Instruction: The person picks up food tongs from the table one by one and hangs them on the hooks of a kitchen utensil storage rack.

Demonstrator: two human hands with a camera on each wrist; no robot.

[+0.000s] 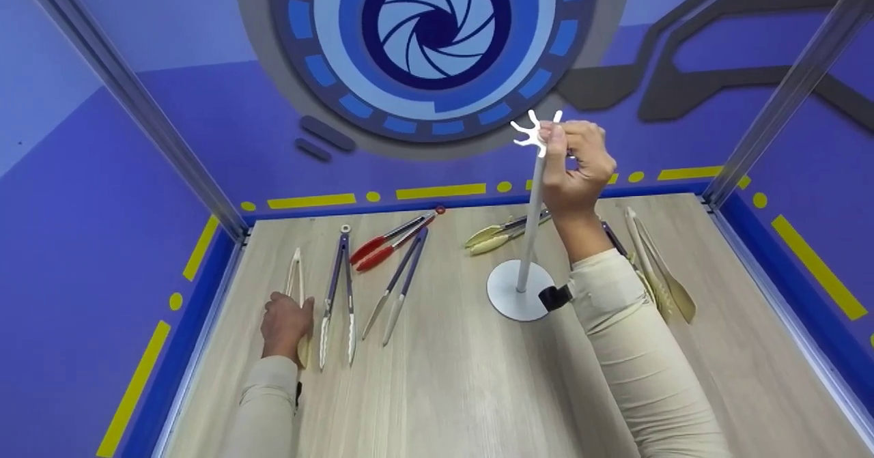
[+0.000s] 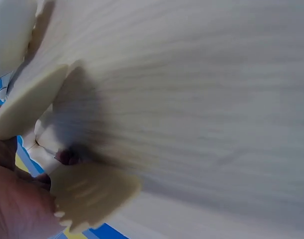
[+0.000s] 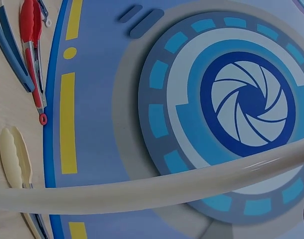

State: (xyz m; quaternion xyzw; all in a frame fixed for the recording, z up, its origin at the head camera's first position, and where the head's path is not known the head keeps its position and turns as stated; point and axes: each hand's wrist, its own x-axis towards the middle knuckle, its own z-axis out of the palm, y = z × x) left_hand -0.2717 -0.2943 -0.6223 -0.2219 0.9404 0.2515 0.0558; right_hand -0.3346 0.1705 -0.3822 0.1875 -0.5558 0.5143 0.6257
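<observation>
My left hand (image 1: 285, 325) is curled over a pair of beige tongs (image 1: 295, 280) lying at the left of the table. In the left wrist view, the two beige tong heads (image 2: 94, 196) spread apart by my fingers (image 2: 22, 204). My right hand (image 1: 580, 161) is raised and pinches the pronged top of a white stand (image 1: 531, 233). The stand is upright, with its round base on the table. Its pole (image 3: 142, 200) crosses the right wrist view, where the hand is mostly out of sight.
Blue tongs with white tips (image 1: 338, 301), red-tipped tongs (image 1: 375, 253) and blue tongs with metal tips (image 1: 403, 287) lie left of the stand. Behind it lie yellowish tongs (image 1: 488, 239). More beige tongs (image 1: 672, 280) are at right, partly behind my sleeve. Blue panels (image 1: 171, 192) enclose the table.
</observation>
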